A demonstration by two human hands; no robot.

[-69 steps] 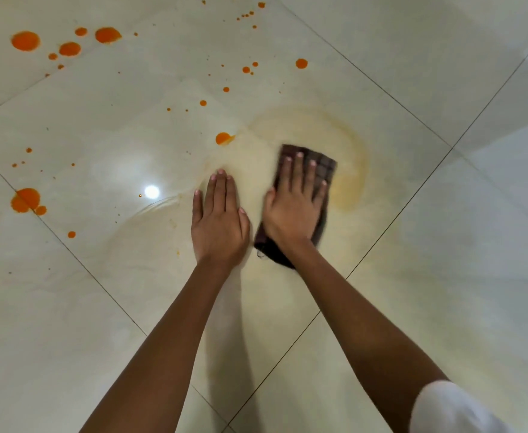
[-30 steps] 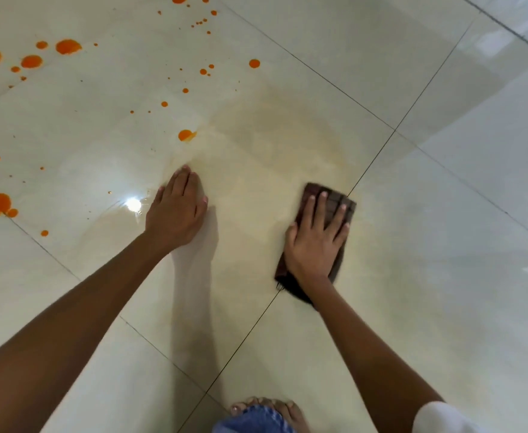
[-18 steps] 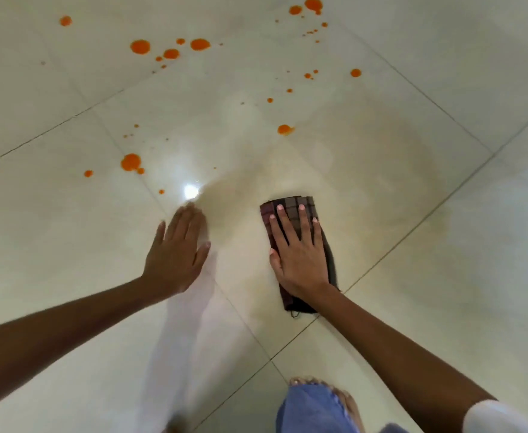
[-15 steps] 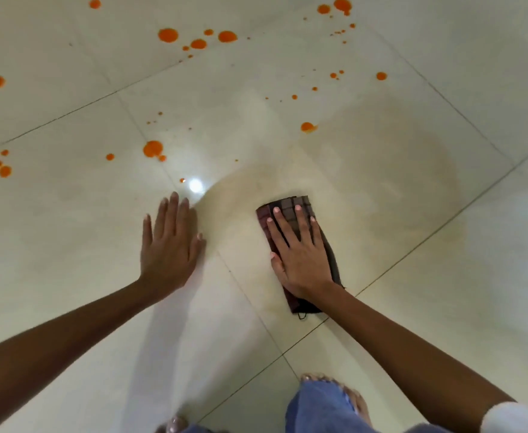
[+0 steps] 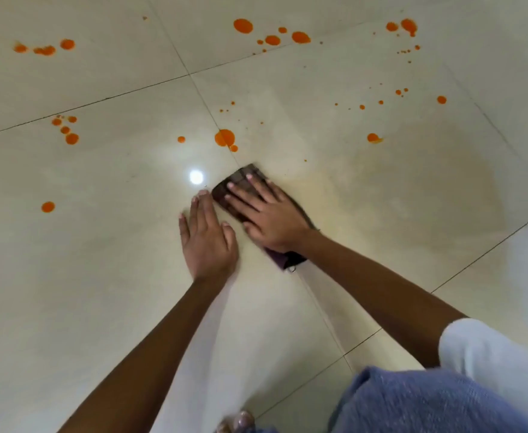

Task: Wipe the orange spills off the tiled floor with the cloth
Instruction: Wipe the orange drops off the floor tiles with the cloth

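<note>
Cloth (image 5: 225,190) is lying under our flat right hand (image 5: 267,215), long axis aiming at the nearest orange spill (image 5: 224,138) just beyond; left hand (image 5: 208,237) is bracing open beside.

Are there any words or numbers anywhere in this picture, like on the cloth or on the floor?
None: no word, number, label or sign can be read.
cloth: dark with a checked pattern, no writing shows; the right hand covers most of it.
tiled floor: only grout lines, orange spills and a light's glare.
left hand: flat on the bare tile, nothing written nearby.
</note>
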